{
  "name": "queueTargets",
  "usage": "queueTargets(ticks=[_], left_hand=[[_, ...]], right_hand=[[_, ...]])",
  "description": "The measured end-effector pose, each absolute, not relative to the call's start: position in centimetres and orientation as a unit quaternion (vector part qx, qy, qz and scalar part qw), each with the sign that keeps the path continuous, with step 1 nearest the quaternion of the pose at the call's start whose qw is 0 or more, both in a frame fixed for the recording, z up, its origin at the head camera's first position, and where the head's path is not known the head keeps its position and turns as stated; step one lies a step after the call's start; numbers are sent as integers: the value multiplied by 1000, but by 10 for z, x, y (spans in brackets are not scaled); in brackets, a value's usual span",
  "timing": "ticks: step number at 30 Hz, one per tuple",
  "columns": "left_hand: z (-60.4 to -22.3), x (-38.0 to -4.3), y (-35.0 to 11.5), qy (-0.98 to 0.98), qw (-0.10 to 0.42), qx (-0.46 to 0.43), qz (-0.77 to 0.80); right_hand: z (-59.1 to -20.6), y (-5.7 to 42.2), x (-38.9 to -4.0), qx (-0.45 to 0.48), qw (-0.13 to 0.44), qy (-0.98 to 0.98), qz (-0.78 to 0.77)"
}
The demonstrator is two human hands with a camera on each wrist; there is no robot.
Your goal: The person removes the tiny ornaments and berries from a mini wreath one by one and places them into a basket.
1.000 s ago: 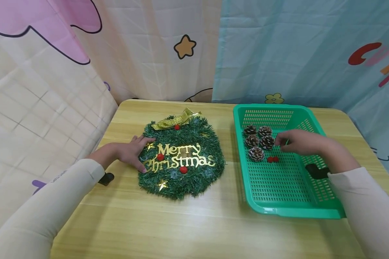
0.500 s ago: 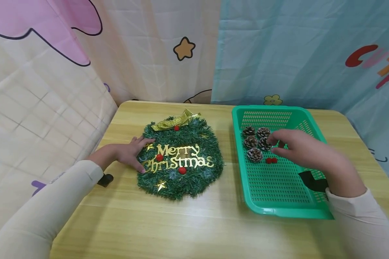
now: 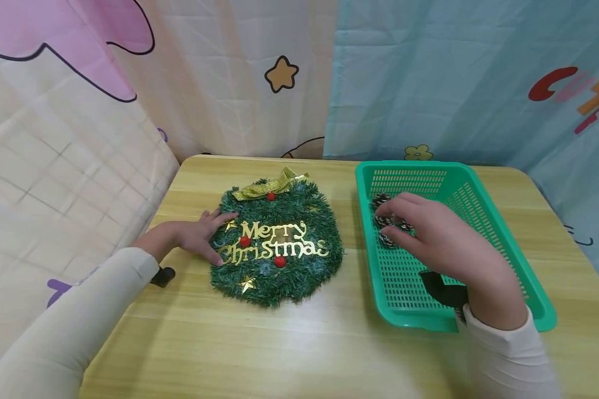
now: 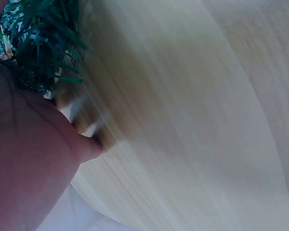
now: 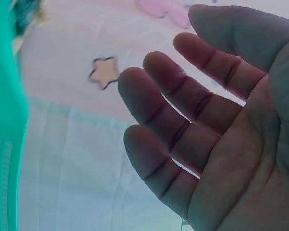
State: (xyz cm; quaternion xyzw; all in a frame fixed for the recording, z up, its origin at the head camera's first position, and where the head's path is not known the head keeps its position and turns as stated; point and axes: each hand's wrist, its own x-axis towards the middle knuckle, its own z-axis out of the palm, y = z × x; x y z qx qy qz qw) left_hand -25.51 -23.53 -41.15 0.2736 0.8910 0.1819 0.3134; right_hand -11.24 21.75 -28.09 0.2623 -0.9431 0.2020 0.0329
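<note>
A green tinsel wreath (image 3: 304,282) lies flat on the table, bearing gold "Merry Christmas" lettering (image 3: 285,250), a gold ribbon (image 3: 259,192), gold stars and several red balls. My left hand (image 3: 198,233) rests on its left edge, fingers spread, thumb near the lettering; the left wrist view shows the palm beside the tinsel (image 4: 43,43). Over the green basket (image 3: 414,320) hovers my right hand (image 3: 431,230), fingers loosely bent and apart, with nothing in the palm (image 5: 245,139). Below its fingertips, pine cones (image 3: 388,239) are partly hidden. The basket's red balls are hidden behind this hand.
The wooden table (image 3: 279,343) extends in front of the wreath and basket, with a strip of tabletop between them. Patterned curtains (image 3: 404,72) hang behind the table and at both sides. The basket's raised walls surround the pine cones.
My right hand has moved left across the basket to above the pine cones, its fingers opening wider, and now covers the red balls. My left hand stays on the wreath.
</note>
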Motion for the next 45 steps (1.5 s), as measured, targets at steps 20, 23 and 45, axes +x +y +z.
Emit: queueTargets(ticks=[20, 23, 45], left_hand=[[-415, -254, -240, 893, 313, 269, 181], [-416, -253, -240, 892, 314, 269, 182], [-413, -253, -238, 894, 313, 263, 184]], right_hand=[[-298, 125, -115, 300, 101, -914, 254], [-302, 114, -119, 307, 95, -909, 265], [-370, 68, -158, 260, -75, -912, 307]])
